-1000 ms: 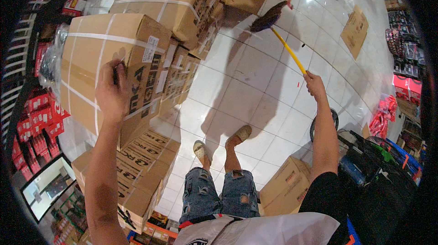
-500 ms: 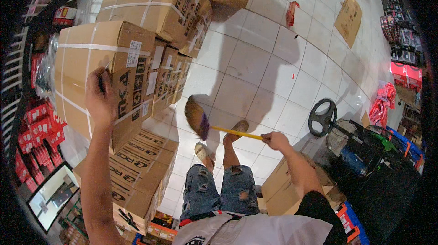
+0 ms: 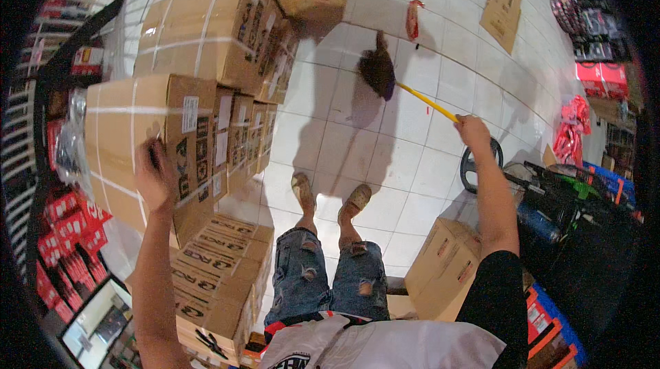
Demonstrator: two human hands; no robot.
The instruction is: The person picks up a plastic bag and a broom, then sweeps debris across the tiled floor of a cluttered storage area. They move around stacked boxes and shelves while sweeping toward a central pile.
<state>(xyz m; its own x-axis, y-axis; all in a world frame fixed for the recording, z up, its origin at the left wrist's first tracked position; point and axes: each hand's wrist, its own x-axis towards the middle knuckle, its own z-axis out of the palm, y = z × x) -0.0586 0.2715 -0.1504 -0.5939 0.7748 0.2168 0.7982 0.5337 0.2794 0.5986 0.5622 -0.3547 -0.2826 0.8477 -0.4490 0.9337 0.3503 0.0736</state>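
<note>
My right hand [image 3: 474, 132] is closed round the yellow handle of a broom [image 3: 423, 101], arm stretched forward. The dark brown bristles [image 3: 377, 73] are lifted ahead of my feet and smeared by motion; I cannot tell if they touch the white tiled floor [image 3: 350, 139]. On the left, my left hand [image 3: 157, 175] lies curled against a large strapped cardboard carton [image 3: 127, 118], near its top edge. Its fingers are bent in, and whatever they may hold is hidden.
More cartons [image 3: 196, 22] stand stacked along the left, others [image 3: 216, 266] by my left leg. Farther off lie a red wrapper [image 3: 413, 20] and a flattened cardboard piece [image 3: 502, 12]. At right are a black steering wheel [image 3: 481, 165], an open carton [image 3: 443, 262] and stocked shelves.
The broom has swung from beside my feet forward and up to the right with my right hand. My left foot has shifted back beside the right. My left hand stays at the carton.
</note>
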